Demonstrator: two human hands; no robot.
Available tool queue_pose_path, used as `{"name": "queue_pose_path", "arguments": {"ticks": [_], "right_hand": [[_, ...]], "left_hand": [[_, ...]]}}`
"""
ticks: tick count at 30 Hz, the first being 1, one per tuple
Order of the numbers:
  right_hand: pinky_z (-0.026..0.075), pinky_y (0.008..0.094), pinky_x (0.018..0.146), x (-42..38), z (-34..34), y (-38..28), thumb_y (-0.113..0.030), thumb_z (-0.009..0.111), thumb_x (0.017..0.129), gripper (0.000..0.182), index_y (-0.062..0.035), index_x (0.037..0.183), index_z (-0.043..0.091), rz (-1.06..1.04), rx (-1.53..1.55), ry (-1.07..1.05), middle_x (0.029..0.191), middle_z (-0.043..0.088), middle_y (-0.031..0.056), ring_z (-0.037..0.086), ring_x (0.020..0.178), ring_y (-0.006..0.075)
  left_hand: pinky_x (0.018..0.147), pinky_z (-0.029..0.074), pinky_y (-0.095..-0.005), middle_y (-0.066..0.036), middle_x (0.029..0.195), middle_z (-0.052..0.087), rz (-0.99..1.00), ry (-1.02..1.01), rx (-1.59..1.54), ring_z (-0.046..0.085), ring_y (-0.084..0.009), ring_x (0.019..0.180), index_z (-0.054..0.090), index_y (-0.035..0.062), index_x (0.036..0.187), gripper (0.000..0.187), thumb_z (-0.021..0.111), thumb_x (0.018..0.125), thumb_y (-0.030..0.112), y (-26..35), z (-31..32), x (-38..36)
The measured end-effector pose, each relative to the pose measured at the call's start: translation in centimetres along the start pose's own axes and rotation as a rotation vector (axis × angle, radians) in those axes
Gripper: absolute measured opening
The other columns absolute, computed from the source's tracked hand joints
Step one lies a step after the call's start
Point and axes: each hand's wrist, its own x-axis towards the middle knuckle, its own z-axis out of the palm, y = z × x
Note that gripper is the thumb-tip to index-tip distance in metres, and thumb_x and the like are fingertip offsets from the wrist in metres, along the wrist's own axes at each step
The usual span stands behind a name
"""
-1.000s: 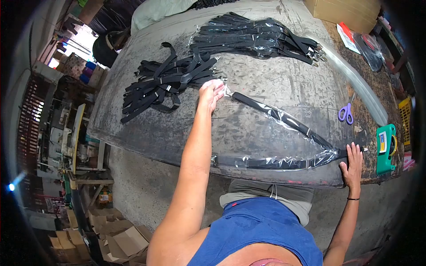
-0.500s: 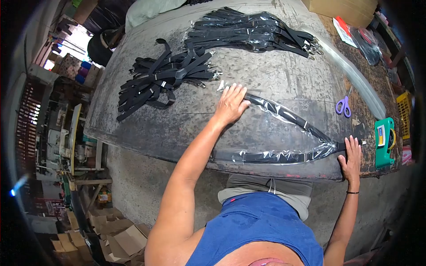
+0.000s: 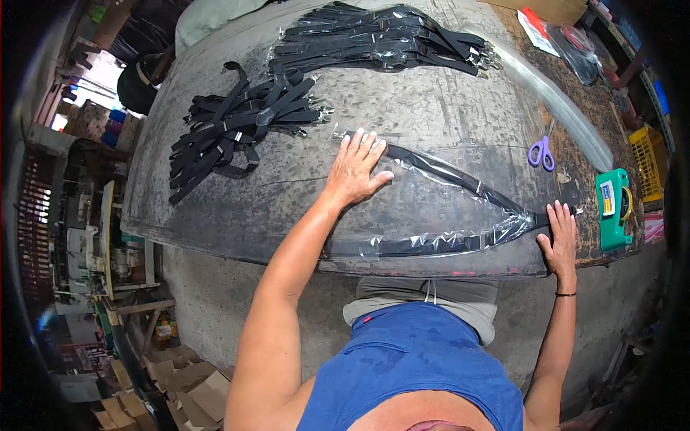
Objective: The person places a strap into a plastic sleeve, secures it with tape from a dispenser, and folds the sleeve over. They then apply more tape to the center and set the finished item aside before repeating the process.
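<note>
Head view: I pressed my left hand (image 3: 357, 168) flat, fingers spread wide and closed on nothing, on the far-left end of a bagged black strap (image 3: 445, 172) lying in a V across the worn grey counter (image 3: 431, 108). My right hand (image 3: 558, 241) lay just as open, palm down, on the point of the V at the near right edge, where the clear plastic sleeve (image 3: 431, 244) bunched around the strap's join. One leg of the V ran far-left toward my left hand; the other ran along the near edge of the counter, in front of my blue shirt.

To flatten it well, I judged, both palms had to hold the ends firm while the film was smoothed outward, so no air or crease stayed in the plastic and the strap lay straight inside it.

A loose heap of bare black straps (image 3: 237, 126) sat just beyond my left hand, and a stack of already bagged straps (image 3: 381, 36) lay at the far side. Purple scissors (image 3: 540, 152) and a green tape dispenser (image 3: 611, 208) rested to the right, near my right hand.
</note>
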Motion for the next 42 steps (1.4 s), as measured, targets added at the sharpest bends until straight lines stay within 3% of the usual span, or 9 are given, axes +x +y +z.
{"name": "queue_pose_path", "arguments": {"ticks": [15, 25, 42], "right_hand": [[0.011, 0.0529, 0.121, 0.01, -0.38, -0.47, -0.041, 0.059, 0.091, 0.069, -0.0115, 0.151, 0.041, 0.034, -0.03, -0.023, 0.16, 0.034, 0.0102, 0.023, 0.15, 0.0329], [0.011, 0.053, 0.122, 0.0, 0.21, 0.16, -0.047, 0.053, 0.095, 0.067, -0.013, 0.152, 0.041, 0.034, -0.054, -0.026, 0.16, 0.034, 0.0093, 0.023, 0.15, 0.0324], [0.013, 0.054, 0.12, -0.09, 0.31, 0.04, -0.045, 0.058, 0.092, 0.07, -0.0144, 0.152, 0.039, 0.026, -0.06, 0.006, 0.16, 0.032, 0.0099, 0.023, 0.15, 0.0348]], "left_hand": [[0.118, 0.023, -0.0549, -0.016, 0.149, 0.046, 0.036, 0.043, -0.046, 0.034, -0.0399, 0.143, 0.053, 0.0107, 0.141, 0.072, 0.062, 0.087, 0.059, -0.12, 0.26, -0.12], [0.117, 0.026, -0.0554, -0.016, 0.148, 0.047, 0.054, 0.042, -0.051, 0.036, -0.0396, 0.142, 0.051, 0.0117, 0.142, 0.073, 0.061, 0.087, 0.06, -0.13, 0.12, -0.11], [0.116, 0.027, -0.0545, -0.017, 0.145, 0.05, 0.067, 0.057, -0.067, 0.038, -0.0398, 0.139, 0.055, 0.0089, 0.137, 0.07, 0.064, 0.086, 0.057, -0.05, -0.03, 0.04]]}}
